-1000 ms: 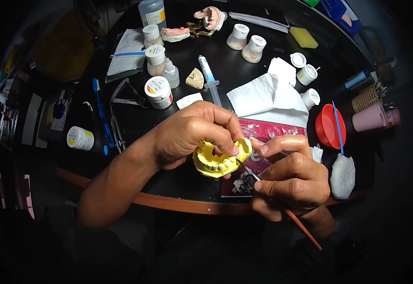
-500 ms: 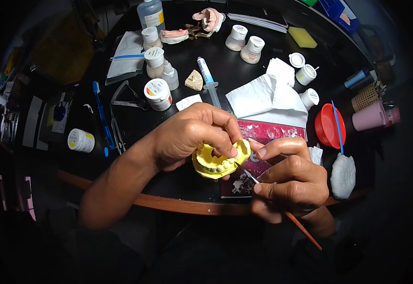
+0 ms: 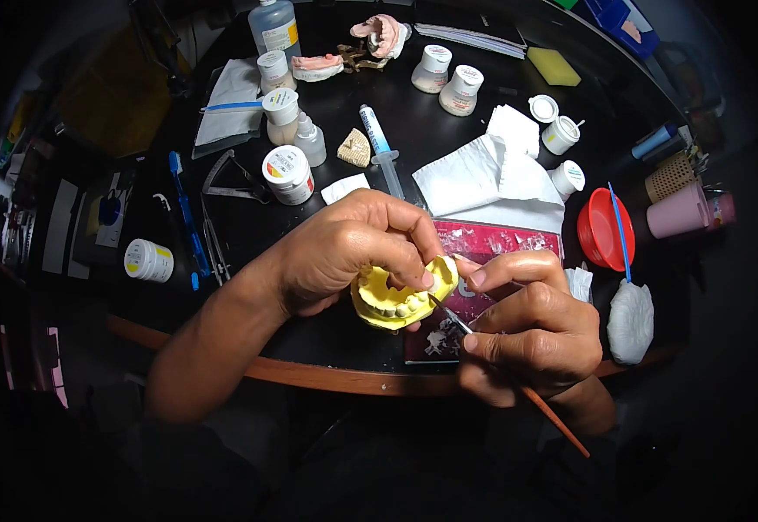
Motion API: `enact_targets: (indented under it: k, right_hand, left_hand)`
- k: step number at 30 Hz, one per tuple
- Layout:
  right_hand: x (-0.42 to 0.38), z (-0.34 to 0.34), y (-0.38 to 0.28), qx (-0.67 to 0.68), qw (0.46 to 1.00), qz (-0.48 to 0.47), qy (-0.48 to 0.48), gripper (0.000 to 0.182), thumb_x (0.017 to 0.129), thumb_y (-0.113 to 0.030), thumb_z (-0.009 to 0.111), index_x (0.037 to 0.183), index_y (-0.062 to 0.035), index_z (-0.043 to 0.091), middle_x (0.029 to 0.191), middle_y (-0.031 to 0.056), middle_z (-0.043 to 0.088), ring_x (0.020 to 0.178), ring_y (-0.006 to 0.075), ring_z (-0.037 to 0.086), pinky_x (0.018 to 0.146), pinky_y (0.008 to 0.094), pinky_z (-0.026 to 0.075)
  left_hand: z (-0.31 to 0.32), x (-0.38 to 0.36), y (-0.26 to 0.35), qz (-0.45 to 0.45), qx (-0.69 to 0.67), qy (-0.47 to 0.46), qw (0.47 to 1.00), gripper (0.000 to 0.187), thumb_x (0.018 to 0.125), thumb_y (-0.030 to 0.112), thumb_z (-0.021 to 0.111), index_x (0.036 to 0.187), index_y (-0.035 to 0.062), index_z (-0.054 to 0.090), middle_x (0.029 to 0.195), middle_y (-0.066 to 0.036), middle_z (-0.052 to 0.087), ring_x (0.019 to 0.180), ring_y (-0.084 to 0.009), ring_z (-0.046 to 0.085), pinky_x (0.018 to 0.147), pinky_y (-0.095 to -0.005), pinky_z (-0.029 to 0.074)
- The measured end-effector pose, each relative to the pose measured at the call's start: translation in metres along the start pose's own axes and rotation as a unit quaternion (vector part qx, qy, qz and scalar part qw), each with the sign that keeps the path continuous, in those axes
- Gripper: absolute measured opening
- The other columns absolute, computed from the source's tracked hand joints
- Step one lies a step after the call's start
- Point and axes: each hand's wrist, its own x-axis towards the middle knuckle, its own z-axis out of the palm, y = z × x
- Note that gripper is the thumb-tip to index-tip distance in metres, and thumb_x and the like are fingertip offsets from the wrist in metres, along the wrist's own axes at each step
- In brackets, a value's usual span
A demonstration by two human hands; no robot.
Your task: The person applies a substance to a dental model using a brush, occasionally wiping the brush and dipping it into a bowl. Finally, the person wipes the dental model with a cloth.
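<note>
A yellow dental model [image 3: 385,315], arch-shaped with a row of pale teeth along its near side, is gripped by my left hand [image 3: 357,239] above the table's front edge. The left thumb presses on the tooth area at the model's right part. My right hand [image 3: 535,326] is closed around a thin brush [image 3: 554,422] with a reddish-brown wooden handle and a metal collar. The brush's dark tip touches or nearly touches the teeth near the left thumb. The right index finger reaches to the model's right end; the contact there is partly hidden.
Below the hands lies a dark red booklet [image 3: 518,239] with white residue. White tissue [image 3: 466,178], a syringe [image 3: 379,143] and several jars, one a white-lidded jar [image 3: 288,174], stand beyond. A red bowl [image 3: 605,230] and a grey-white pad [image 3: 630,322] are at right, a blue toothbrush [image 3: 189,217] at left.
Almost nothing differs. The model and the brush have shifted very slightly left in view; both hands keep the same hold.
</note>
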Motion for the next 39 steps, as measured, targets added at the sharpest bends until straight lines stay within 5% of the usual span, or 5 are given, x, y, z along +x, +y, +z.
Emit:
enact_targets:
  k: [10, 18, 24, 27, 39]
  right_hand:
    - [-0.001, 0.000, 0.001, -0.001, 1.000, -0.005, 0.001, 0.023, 0.064, 0.001, 0.087, 0.082, -0.0017, 0.074, 0.077, 0.0060, 0.065, 0.099, 0.0336, 0.071, 0.080, 0.0388, 0.057]
    - [-0.003, 0.001, 0.002, -0.006, 0.992, 0.012, 0.126, 0.024, 0.062, 0.008, 0.071, 0.084, -0.0007, 0.068, 0.073, 0.0057, 0.064, 0.085, 0.0304, 0.066, 0.083, 0.0415, 0.058]
    - [-0.006, 0.002, 0.007, 0.015, 0.989, 0.025, 0.145, 0.023, 0.068, 0.008, 0.070, 0.089, 0.0002, 0.067, 0.072, 0.0071, 0.064, 0.082, 0.0289, 0.067, 0.087, 0.0415, 0.056]
    - [-0.008, 0.007, 0.007, 0.026, 0.987, 0.041, 0.155, 0.021, 0.072, 0.008, 0.072, 0.091, 0.0002, 0.067, 0.075, 0.0079, 0.065, 0.085, 0.0287, 0.068, 0.085, 0.0403, 0.056]
    - [-0.003, -0.010, 0.016, -0.011, 0.967, 0.036, 0.252, 0.018, 0.079, 0.010, 0.073, 0.092, 0.0007, 0.064, 0.082, 0.0098, 0.066, 0.081, 0.0212, 0.067, 0.071, 0.0302, 0.052]
  left_hand:
    - [0.000, -0.001, 0.000, -0.002, 0.003, 0.001, 1.000, 0.025, 0.082, -0.003, 0.065, 0.105, -0.0115, 0.065, 0.097, -0.022, 0.074, 0.076, -0.0274, 0.077, 0.069, -0.0380, 0.068]
    - [0.008, -0.001, 0.001, 0.079, 0.026, 0.047, 0.995, 0.027, 0.086, 0.000, 0.066, 0.111, -0.0093, 0.063, 0.095, -0.019, 0.073, 0.082, -0.0242, 0.076, 0.078, -0.0386, 0.066]
    - [0.011, -0.002, -0.001, 0.100, 0.001, 0.074, 0.992, 0.028, 0.090, 0.003, 0.066, 0.115, -0.0080, 0.060, 0.099, -0.019, 0.072, 0.086, -0.0259, 0.076, 0.082, -0.0404, 0.066]
    - [0.015, -0.002, -0.002, 0.108, -0.041, 0.084, 0.990, 0.028, 0.091, 0.002, 0.067, 0.118, -0.0074, 0.062, 0.100, -0.017, 0.074, 0.088, -0.0199, 0.075, 0.083, -0.0301, 0.061]
    - [0.015, 0.000, -0.010, 0.146, -0.024, 0.129, 0.981, 0.030, 0.096, 0.010, 0.064, 0.122, -0.0024, 0.057, 0.107, -0.020, 0.071, 0.096, -0.0278, 0.076, 0.083, -0.0426, 0.066]
